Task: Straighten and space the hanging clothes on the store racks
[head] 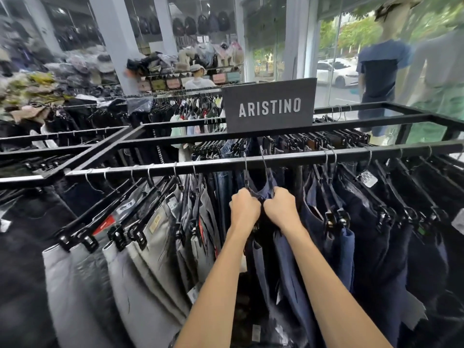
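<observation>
Presently gripping neighbouring hangers (247,177) of navy trousers (291,259) in left hand (244,209) and right hand (281,209), presumably for spacing along rail (351,156).

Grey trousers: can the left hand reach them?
Probably yes, once it lets go. The left hand grips the navy trousers, and the grey trousers hang close beside it on the same rail, with nothing in front.

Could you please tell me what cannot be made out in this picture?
Head view:
1. How the left hand and right hand grip the navy trousers: fingers curl out of sight behind the knuckles.
2. Tag print: too small and blurred.
3. Grey trousers' hems: cut off by the bottom edge.
4. Mannequin: blurred by motion.
</observation>
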